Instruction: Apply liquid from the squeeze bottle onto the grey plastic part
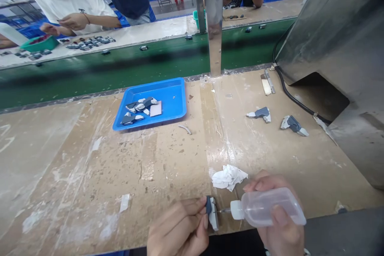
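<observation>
Plastic bottle (267, 207) gripped in right hand (282, 228), held near level, seemingly so its needle (225, 210) faces the grey-white part (213, 215) | part pinched by left hand (180, 226) at table's (168, 164) near edge, likely for steadiness | contact unclear from where I stand

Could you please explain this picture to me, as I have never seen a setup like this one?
There is no robot here: you see a person's two bare hands, filmed by a single camera worn on the head, looking forward and down. The left hand pinches a small grey-and-white part. The right hand grips a translucent bottle, its thin nozzle pointing at that part; I cannot tell whether the tip touches it.

On the brown bench lie a crumpled white tissue, a blue tray holding similar pieces, and two loose pieces at the right. Beyond runs a green strip, perhaps a conveyor, with other people behind it.
</observation>
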A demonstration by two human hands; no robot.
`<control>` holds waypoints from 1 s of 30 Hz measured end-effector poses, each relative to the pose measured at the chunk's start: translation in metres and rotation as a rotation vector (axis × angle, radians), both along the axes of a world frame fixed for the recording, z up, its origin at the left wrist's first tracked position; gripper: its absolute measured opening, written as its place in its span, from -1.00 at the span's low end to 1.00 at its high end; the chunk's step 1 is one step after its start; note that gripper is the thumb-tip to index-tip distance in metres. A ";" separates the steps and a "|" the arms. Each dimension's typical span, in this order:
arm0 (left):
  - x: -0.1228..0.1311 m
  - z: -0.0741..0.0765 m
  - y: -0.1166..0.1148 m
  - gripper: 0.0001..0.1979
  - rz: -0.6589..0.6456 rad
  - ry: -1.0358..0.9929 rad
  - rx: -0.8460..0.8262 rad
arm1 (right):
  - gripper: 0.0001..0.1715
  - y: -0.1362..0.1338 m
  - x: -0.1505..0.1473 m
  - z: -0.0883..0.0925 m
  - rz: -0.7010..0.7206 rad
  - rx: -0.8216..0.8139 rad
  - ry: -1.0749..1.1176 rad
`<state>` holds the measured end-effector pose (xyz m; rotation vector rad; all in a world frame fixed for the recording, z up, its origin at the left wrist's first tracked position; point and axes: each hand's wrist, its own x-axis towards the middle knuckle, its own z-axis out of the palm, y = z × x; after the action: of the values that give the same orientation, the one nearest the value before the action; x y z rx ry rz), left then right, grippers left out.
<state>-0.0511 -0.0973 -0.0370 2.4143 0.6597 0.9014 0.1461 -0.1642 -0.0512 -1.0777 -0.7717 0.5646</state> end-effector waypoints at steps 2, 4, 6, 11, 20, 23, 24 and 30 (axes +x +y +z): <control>0.000 -0.001 0.002 -0.78 0.008 -0.010 -0.047 | -0.67 0.000 -0.002 0.001 -0.033 -0.008 -0.043; 0.000 -0.001 0.003 -0.78 0.003 -0.020 -0.088 | -0.63 0.003 -0.005 0.006 -0.079 -0.015 -0.087; 0.000 -0.001 0.004 -0.79 -0.005 -0.025 -0.124 | -0.63 0.005 -0.009 0.011 -0.115 -0.002 -0.164; 0.001 0.000 0.004 -0.79 0.013 -0.042 -0.185 | -0.60 0.009 -0.016 0.019 -0.228 0.056 -0.279; 0.000 -0.002 0.005 -0.78 0.024 -0.041 -0.204 | -0.57 0.012 -0.008 0.024 -0.184 0.097 -0.437; 0.001 -0.001 0.004 -0.78 0.031 -0.041 -0.208 | -0.53 0.012 -0.008 0.024 -0.194 0.095 -0.438; 0.001 -0.001 0.003 -0.78 0.033 -0.041 -0.210 | -0.52 0.011 -0.008 0.025 -0.201 0.093 -0.442; 0.000 0.001 0.006 -0.79 0.031 -0.031 -0.190 | -0.53 0.011 -0.009 0.028 -0.205 0.071 -0.465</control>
<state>-0.0507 -0.0917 -0.0362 2.2235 0.7386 0.8461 0.1372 -0.1535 -0.0229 -1.2215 -1.0599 0.1069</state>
